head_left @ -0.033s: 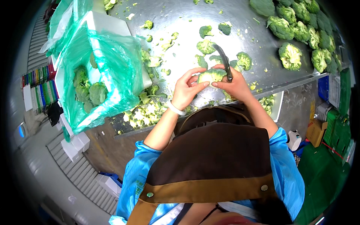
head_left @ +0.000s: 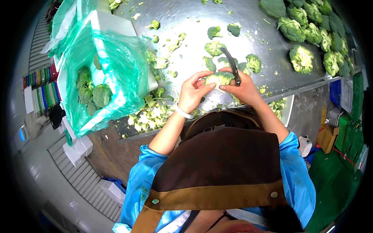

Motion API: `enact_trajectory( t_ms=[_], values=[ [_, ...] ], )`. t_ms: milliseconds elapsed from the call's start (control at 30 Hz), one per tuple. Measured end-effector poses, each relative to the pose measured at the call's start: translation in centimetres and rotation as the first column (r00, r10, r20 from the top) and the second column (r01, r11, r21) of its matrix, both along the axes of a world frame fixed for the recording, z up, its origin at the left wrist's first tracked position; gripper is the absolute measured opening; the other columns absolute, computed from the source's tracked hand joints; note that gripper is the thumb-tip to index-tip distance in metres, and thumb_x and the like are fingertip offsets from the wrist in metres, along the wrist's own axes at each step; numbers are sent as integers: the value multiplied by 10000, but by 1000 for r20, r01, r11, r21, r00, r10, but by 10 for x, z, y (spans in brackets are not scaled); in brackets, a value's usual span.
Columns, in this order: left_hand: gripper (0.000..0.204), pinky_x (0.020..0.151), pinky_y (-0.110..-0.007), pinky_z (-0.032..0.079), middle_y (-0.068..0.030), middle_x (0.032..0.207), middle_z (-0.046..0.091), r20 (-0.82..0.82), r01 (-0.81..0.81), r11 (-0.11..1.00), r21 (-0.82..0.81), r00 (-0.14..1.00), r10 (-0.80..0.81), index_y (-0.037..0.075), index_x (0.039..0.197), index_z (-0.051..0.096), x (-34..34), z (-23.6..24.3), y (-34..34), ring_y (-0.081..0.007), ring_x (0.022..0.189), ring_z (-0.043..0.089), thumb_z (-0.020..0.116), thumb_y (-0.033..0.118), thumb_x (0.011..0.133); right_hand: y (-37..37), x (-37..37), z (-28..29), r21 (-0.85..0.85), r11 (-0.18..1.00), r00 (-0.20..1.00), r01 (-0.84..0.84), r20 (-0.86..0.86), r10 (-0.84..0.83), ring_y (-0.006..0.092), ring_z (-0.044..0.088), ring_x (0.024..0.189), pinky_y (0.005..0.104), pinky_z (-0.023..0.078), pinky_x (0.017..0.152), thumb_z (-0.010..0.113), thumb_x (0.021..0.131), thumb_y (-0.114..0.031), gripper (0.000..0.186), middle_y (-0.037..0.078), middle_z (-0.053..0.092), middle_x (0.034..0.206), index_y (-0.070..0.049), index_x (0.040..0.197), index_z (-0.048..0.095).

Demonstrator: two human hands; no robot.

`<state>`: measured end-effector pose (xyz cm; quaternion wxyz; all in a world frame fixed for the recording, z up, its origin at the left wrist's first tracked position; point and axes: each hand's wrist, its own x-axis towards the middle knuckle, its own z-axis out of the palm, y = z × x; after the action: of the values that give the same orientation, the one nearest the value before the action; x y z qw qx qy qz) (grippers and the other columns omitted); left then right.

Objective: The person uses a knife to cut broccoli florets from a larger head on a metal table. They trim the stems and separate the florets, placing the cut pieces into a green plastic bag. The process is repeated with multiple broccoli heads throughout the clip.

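My left hand [head_left: 193,92] pinches a cut broccoli head [head_left: 215,80] from the left, thumb on its near face. My right hand [head_left: 241,89] grips the same piece from the right and also holds a curved dark knife [head_left: 230,62], its tip pointing away from me. Behind and beside my hands, loose broccoli florets [head_left: 253,63] lie on the steel table [head_left: 175,11]. Pale stem trimmings [head_left: 147,119] are heaped along the near edge to the left of my left hand.
A crate lined with green plastic [head_left: 128,66] holds several broccoli heads at the left. Whole broccoli heads [head_left: 291,29] are piled at the back right. A metal table edge [head_left: 295,88] runs under my arms, with a white bin [head_left: 286,110] below it at the right.
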<state>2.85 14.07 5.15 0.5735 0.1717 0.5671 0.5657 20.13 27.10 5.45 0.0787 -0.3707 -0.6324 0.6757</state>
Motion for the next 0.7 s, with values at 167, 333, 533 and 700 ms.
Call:
enact_trajectory(
  t_ms=[167, 333, 533, 700],
  values=[
    [313, 905, -309, 587, -167, 1163, 660, 380, -306, 936, -172, 857, 350, -96, 1206, 590, -11, -16, 0, -233, 1020, 676, 642, 32, 926, -1, 10, -12, 706, 707, 998, -46, 5, 60, 252, 671, 786, 356, 537, 671, 662, 851, -82, 399, 56, 665, 1074, -130, 1241, 598],
    [316, 933, -324, 577, -182, 1163, 662, 452, -304, 937, -172, 821, 350, -124, 1207, 582, -8, -7, -1, -233, 1033, 676, 626, -3, 918, -13, 8, -6, 732, 603, 948, -317, 230, 220, 299, 681, 802, 409, 561, 682, 571, 820, 6, 396, 54, 609, 1164, -119, 1195, 599],
    [279, 948, -336, 575, -188, 1147, 669, 411, -238, 955, -178, 864, 292, -138, 1170, 592, -11, -4, -3, -249, 1041, 676, 605, -5, 925, -17, 9, -20, 661, 628, 911, -411, 318, 262, 316, 681, 763, 433, 551, 670, 536, 832, 12, 357, 75, 594, 1121, -92, 1172, 578],
    [244, 933, -336, 584, -187, 1111, 678, 441, -205, 957, -205, 853, 277, -138, 1125, 612, -13, -12, -9, -250, 1009, 686, 615, -6, 920, -26, 5, -22, 675, 659, 943, -331, 253, 215, 346, 663, 731, 456, 539, 658, 521, 825, 25, 302, 105, 595, 1021, -73, 1108, 564]
  ],
)
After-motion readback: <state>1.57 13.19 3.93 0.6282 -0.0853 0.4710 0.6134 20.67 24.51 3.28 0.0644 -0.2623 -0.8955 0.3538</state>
